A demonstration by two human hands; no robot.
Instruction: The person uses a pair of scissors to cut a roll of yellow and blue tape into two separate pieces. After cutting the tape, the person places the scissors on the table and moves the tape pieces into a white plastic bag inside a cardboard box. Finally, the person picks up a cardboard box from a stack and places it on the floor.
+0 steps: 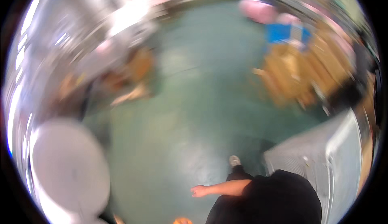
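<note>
Hands (199,190): one, over green floor (194,119); one shoe (234,160).

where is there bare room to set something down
The widest bare patch is the green floor up the middle, between the white disc at left and the grey box at right. Upper right is crowded with cardboard and a pink bundle; upper left looks cluttered too, though blurred.

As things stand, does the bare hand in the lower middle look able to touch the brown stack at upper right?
Probably not without walking closer: the bare hand is well short of the brown stack, with a stretch of green floor between them.
</note>
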